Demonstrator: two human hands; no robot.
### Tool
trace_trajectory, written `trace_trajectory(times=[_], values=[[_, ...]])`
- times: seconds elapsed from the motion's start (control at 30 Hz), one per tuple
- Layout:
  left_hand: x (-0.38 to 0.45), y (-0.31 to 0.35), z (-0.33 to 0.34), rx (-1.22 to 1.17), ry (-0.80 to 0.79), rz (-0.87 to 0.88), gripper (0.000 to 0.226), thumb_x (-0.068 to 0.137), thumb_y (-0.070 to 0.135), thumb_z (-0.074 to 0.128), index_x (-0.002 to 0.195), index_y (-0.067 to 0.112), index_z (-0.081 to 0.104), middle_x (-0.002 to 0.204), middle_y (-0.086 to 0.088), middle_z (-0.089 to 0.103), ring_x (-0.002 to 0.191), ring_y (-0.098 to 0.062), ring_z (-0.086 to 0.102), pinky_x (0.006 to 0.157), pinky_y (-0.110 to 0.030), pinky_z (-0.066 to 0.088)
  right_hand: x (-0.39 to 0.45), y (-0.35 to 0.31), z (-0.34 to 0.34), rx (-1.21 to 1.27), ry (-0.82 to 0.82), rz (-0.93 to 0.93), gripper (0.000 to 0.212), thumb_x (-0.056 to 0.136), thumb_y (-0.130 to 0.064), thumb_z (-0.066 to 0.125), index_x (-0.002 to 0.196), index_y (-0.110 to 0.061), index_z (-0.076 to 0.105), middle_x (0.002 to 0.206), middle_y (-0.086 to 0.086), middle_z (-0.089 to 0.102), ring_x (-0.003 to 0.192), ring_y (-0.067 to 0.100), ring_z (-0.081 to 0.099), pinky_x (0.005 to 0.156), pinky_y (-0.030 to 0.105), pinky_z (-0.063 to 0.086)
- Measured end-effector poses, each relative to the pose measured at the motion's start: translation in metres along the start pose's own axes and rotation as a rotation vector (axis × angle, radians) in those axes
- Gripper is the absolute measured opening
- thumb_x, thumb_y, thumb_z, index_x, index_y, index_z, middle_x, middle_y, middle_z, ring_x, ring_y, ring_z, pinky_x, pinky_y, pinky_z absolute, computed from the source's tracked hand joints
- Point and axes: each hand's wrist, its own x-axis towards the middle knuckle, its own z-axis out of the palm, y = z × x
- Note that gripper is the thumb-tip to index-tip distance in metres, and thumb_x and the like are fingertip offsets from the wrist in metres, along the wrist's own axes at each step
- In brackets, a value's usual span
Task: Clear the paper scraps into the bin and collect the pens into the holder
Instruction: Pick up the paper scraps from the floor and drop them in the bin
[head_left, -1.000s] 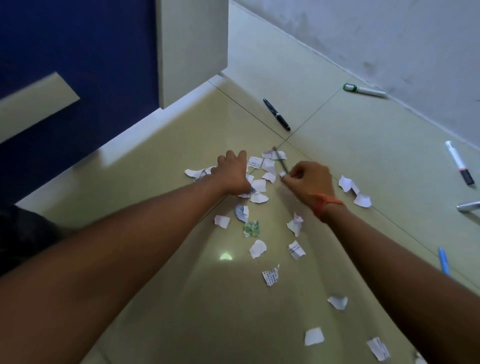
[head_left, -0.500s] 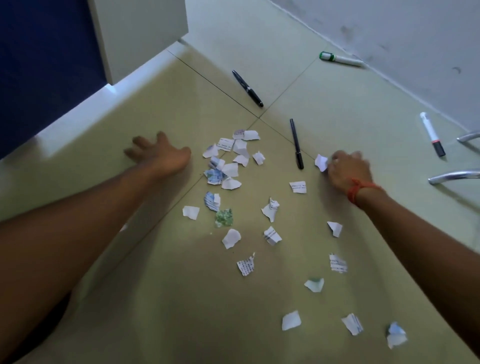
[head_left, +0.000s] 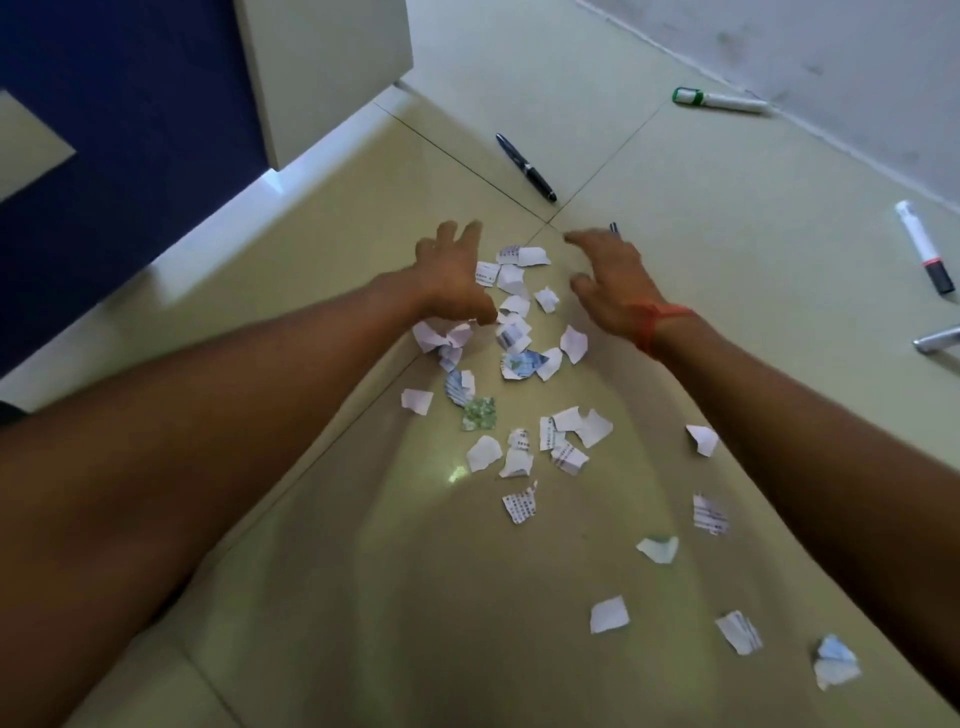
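Note:
Several torn paper scraps (head_left: 519, 332) lie scattered on the pale tiled floor, thickest between my hands and trailing toward the lower right (head_left: 609, 614). My left hand (head_left: 453, 275) hovers open at the pile's left edge, fingers spread. My right hand (head_left: 608, 280), with a red wrist thread, is open at the pile's right edge and covers most of a dark pen (head_left: 614, 227). Further back lie a black pen (head_left: 525, 167), a green-capped marker (head_left: 719, 100) by the wall, and a white marker with a black cap (head_left: 924, 247) at the right.
A white cabinet (head_left: 322, 73) and a dark blue panel (head_left: 130, 145) stand at the left behind a white floor ledge. A grey wall (head_left: 810, 57) runs along the back right. A metal chair leg (head_left: 937, 339) sits at the right edge. No bin or holder is in view.
Both hands came inward from wide apart to either side of the scrap pile. Scraps from the sides now lie closer to the middle. My right hand now covers the dark pen.

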Motion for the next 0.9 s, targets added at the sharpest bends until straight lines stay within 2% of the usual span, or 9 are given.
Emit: trace_trajectory(times=[0.13,0.2,0.3,0.4,0.47,0.53,0.63,0.77,0.9], values=[[0.013,0.002,0.013,0.194,-0.194,0.118,0.133,0.058,0.046,0.087,0.158,0.030,0.001,0.167,-0.009,-0.002,0.153,-0.037,0.000,0.122,-0.054,0.017,0.030,-0.002,0.017,-0.250,-0.274,-0.134,0.050,0.092,-0.026,0.037,0.142,-0.029,0.041,0.149,0.005,0.040,0.137,0.031,0.034,0.108,0.059,0.033],[-0.001,0.003,0.026,0.265,-0.237,0.191,0.130,0.059,0.054,0.085,0.158,0.032,0.005,0.167,-0.004,-0.007,0.153,-0.035,-0.004,0.122,-0.054,0.014,0.009,-0.001,0.023,-0.290,-0.311,-0.210,0.051,0.094,-0.034,0.029,0.143,-0.029,0.041,0.155,0.004,0.035,0.141,0.028,0.030,0.113,0.057,0.027],[-0.038,0.002,0.038,0.251,-0.311,0.300,0.120,0.062,0.060,0.083,0.158,0.027,0.017,0.167,-0.002,-0.002,0.152,-0.031,0.000,0.124,-0.049,0.014,-0.048,0.006,0.021,-0.241,-0.350,-0.309,0.056,0.092,-0.040,0.024,0.141,-0.022,0.047,0.150,0.008,0.042,0.137,0.026,0.036,0.114,0.048,0.030],[-0.076,0.001,0.046,0.300,-0.362,0.327,0.115,0.065,0.061,0.080,0.157,0.025,0.021,0.167,-0.001,0.002,0.152,-0.029,0.004,0.122,-0.049,0.020,-0.101,0.015,0.017,-0.261,-0.378,-0.331,0.061,0.089,-0.053,0.045,0.143,-0.024,0.043,0.150,0.004,0.041,0.137,0.021,0.036,0.113,0.045,0.034],[-0.098,0.000,0.055,0.369,-0.315,0.314,0.123,0.064,0.063,0.080,0.158,0.025,0.010,0.166,-0.004,0.003,0.151,-0.032,0.003,0.119,-0.053,0.024,-0.127,0.016,0.017,-0.273,-0.395,-0.266,0.090,0.076,-0.064,0.063,0.150,-0.028,0.027,0.156,0.005,0.029,0.141,0.023,0.028,0.115,0.046,0.032],[-0.121,0.001,0.069,0.375,-0.241,0.223,0.138,0.059,0.067,0.080,0.157,0.029,-0.010,0.165,-0.005,-0.009,0.151,-0.039,-0.012,0.116,-0.063,0.022,-0.147,0.017,0.019,-0.245,-0.369,-0.162,0.117,0.063,-0.069,0.073,0.153,-0.032,0.009,0.161,0.008,0.013,0.145,0.030,0.019,0.116,0.048,0.031],[-0.140,0.001,0.092,0.276,-0.213,0.022,0.146,0.054,0.071,0.081,0.152,0.038,-0.023,0.162,-0.009,-0.025,0.147,-0.047,-0.021,0.108,-0.070,0.024,-0.164,0.012,0.032,-0.250,-0.318,-0.025,0.130,0.058,-0.062,0.082,0.153,-0.033,-0.002,0.162,0.009,0.000,0.143,0.036,0.017,0.113,0.047,0.031],[-0.141,0.005,0.107,0.245,-0.166,0.011,0.144,0.053,0.068,0.083,0.152,0.042,-0.019,0.161,-0.012,-0.020,0.146,-0.046,0.001,0.110,-0.059,0.033,-0.153,-0.008,0.052,-0.130,-0.261,0.016,0.115,0.071,-0.041,0.082,0.153,-0.036,0.001,0.162,0.008,0.004,0.140,0.038,0.020,0.110,0.048,0.034],[-0.140,0.018,0.104,0.204,-0.144,0.049,0.127,0.063,0.054,0.085,0.157,0.032,0.003,0.158,-0.018,-0.004,0.139,-0.044,0.016,0.111,-0.047,0.035,-0.132,-0.020,0.058,-0.138,-0.239,-0.054,0.089,0.083,-0.029,0.073,0.153,-0.033,0.018,0.155,0.012,0.022,0.130,0.039,0.033,0.108,0.046,0.036]])
